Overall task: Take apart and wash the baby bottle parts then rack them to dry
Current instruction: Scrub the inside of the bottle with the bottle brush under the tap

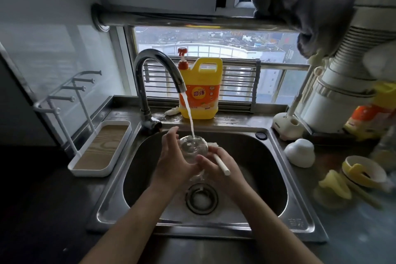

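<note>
Presently held: a clear, round-bodied baby bottle [194, 148], with the left hand [173, 163] clasped round its left side, fingers and thumb curled snugly against the wall.
Right hand [218, 169]: closed round the white stick handle of a sponge-tipped bottle brush [221, 165]. The sponge end lies at the bottle's right rim, outside the mouth, and the thumb touches the bottle wall.
Where the bottle is: in the air over the middle of the stainless steel sink [267, 178], above the round drain [201, 199], directly under the stream from the curved chrome tap [158, 64].
Pointing: the open mouth faces up and a little toward the sink's back edge, catching the water. The long axis stands steeply upright, and the base, toward the drain, is hidden between the hands.
Step in hand: washing the bottle body, by my reading. It carries no collar or teat, so the taking apart looks done.
Next move calls for: tipping the brush's sponge into the mouth while the left hand keeps the wet bottle steady, or pouring the water out.
Round about: a yellow detergent jug [200, 90] at the sink's back edge; a white peg drying rack with a wood-grain tray [100, 148] by the left edge; a white domed cap [300, 152] and a yellow handled collar [362, 171] on the counter by the right edge.
</note>
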